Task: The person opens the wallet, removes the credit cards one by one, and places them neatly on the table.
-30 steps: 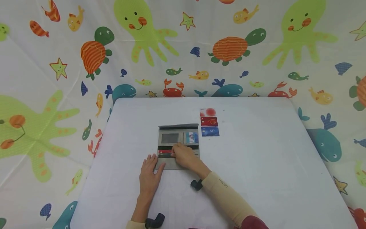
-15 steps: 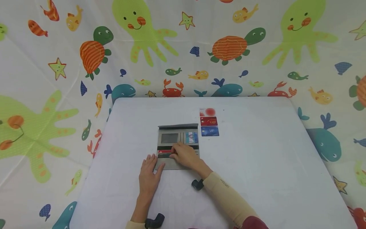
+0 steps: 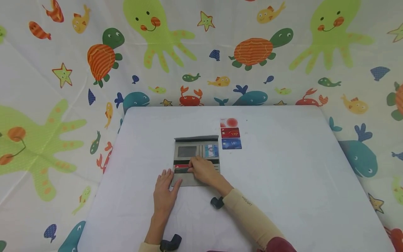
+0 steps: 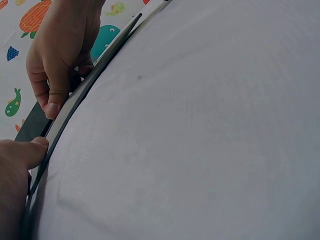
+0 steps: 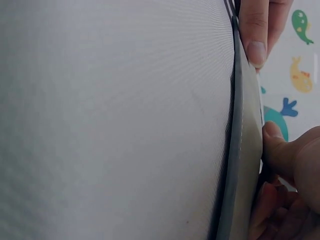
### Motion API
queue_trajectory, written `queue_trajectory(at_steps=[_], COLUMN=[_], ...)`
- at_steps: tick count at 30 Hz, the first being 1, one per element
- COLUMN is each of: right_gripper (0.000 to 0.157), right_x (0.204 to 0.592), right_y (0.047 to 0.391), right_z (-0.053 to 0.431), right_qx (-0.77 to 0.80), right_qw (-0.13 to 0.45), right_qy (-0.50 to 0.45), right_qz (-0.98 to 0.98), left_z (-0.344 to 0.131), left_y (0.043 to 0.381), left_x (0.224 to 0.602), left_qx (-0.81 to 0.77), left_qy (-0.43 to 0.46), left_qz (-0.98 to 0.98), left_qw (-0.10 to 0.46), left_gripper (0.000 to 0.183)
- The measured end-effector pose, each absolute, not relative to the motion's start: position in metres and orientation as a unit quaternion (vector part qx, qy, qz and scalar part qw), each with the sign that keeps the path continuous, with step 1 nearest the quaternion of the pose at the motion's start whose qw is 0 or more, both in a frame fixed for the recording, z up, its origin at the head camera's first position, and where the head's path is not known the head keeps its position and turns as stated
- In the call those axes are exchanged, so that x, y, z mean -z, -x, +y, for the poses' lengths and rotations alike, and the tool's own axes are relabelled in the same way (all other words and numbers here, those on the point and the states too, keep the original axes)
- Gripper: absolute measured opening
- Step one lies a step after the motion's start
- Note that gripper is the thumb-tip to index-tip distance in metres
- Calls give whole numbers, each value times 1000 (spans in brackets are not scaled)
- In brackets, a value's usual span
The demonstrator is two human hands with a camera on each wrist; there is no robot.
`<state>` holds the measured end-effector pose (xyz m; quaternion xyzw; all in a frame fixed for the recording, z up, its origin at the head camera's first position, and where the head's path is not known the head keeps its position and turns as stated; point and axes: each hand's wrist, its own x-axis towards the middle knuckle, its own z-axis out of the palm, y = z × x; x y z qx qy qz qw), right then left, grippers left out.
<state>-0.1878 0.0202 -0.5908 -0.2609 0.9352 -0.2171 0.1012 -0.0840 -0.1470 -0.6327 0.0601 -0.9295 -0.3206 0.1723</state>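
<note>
A grey wallet [image 3: 186,181] lies unfolded on the white table, with a blue card [image 3: 210,151] in its upper right pocket. My right hand [image 3: 204,170] is over its lower pockets, fingers curled, pinching at a red card [image 3: 181,166] whose left part shows in a slot. The rest of that card is under the hand. My left hand [image 3: 164,190] lies flat at the wallet's lower left, fingers straight, thumb at the wallet's edge. Both hands reach the raised wallet edge [image 4: 75,102] in the left wrist view. The right wrist view shows the right thumb [image 5: 280,155] bent above curled fingers.
To the right of the wallet, a white-and-red card [image 3: 229,122], a red VIP card [image 3: 230,132] and a blue VIP card [image 3: 231,144] lie in a column. A cloth printed with sea animals [image 3: 252,52] hangs behind the table [image 3: 283,168].
My right hand makes only slight finger movements at the red card's slot. The left hand stays at the wallet's edge, and the cards on the table keep their places.
</note>
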Motion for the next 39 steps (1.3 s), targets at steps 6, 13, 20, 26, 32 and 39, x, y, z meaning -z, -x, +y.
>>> queue_trajectory(at_steps=[6,13,20,26,32,39], right_gripper=[13,13,19,22,20,20], right_x=[589,589,591,591,593,596], right_y=[188,189,190,188,187,187], right_z=[19,21,23,23,22,22], right_qx=[217,226,224,239,242,246], right_qw=[107,102,91,84,74,76], right_qy=[250,251,263,257,249,244], right_qz=[938,936,934,933,935,935], left_z=[-147,-147,-148,-148,-148,-147], left_y=[84,85,84,83,83,83], left_x=[633,634,634,632,633,632], left_qx=[322,321,319,323,322,326], left_qy=[-62,-62,-62,-60,-57,-60], left_qz=[-930,-930,-929,-928,-928,-928], left_qw=[166,171,176,177,177,171], left_gripper=[57,56,56,56,56,56])
